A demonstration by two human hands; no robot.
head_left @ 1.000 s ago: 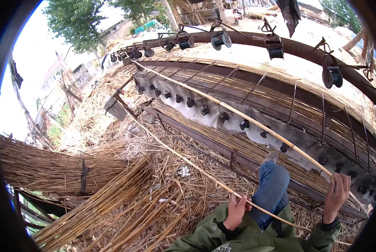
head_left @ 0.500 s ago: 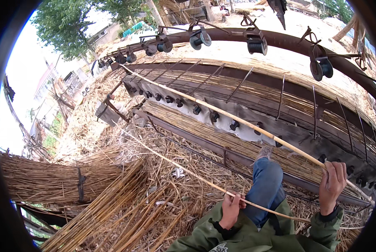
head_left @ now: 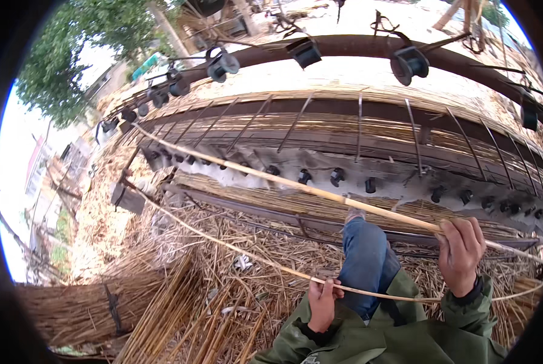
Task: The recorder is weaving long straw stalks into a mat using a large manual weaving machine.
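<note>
My right hand (head_left: 461, 252) is closed round a long, pale reed stalk (head_left: 295, 185), the thicker of two, near its right-hand part. The stalk slants up and left across the front of a metal frame with black knobs. My left hand (head_left: 323, 303), lower and nearer my body, pinches a thinner reed stalk (head_left: 235, 247) between thumb and fingers. That one curves from the far left, across my bent knee (head_left: 366, 249), and out under my right wrist. The two stalks are apart where I hold them.
A brown metal beam (head_left: 350, 46) carries several wire spools (head_left: 409, 64) across the top. Thin upright rods (head_left: 413, 136) stand behind the knobs (head_left: 337, 176). Layered reeds lie within the frame. At lower left are a tied reed bundle (head_left: 65, 306) and loose stalks (head_left: 162, 312) over straw-covered ground.
My view has swung right, so the frame and spools sit farther left and more level. Both hands appear slightly higher and farther left, each still holding its stalk.
</note>
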